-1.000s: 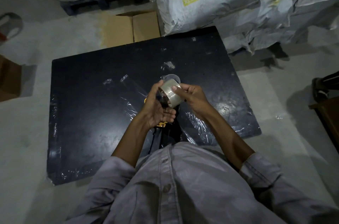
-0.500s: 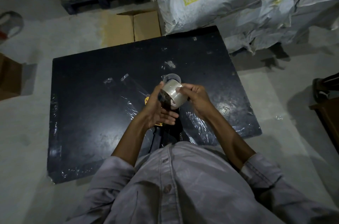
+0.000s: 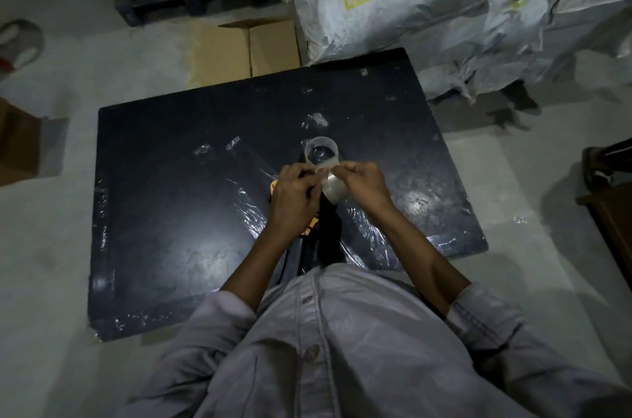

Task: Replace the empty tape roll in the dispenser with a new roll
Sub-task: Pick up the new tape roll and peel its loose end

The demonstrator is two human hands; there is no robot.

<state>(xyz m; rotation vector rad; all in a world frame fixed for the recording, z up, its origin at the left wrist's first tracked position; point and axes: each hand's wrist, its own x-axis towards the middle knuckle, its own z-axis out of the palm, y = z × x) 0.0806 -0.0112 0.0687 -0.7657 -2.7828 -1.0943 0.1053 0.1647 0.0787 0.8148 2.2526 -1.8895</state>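
The new tape roll (image 3: pixel 332 191) is held between the two hands. It is gripped by the curled fingers of the left hand (image 3: pixel 294 193), and its upper edge is pinched by the right hand (image 3: pixel 365 182). An empty clear core (image 3: pixel 321 152) stands just beyond the fingertips. The black and yellow dispenser (image 3: pixel 325 230) lies below the wrists, on the black board (image 3: pixel 178 195). Grey sacks (image 3: pixel 427 0) are piled well beyond the hands

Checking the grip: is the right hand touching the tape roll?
Touching. Head view shows the right hand pinching the tape roll at its top edge.
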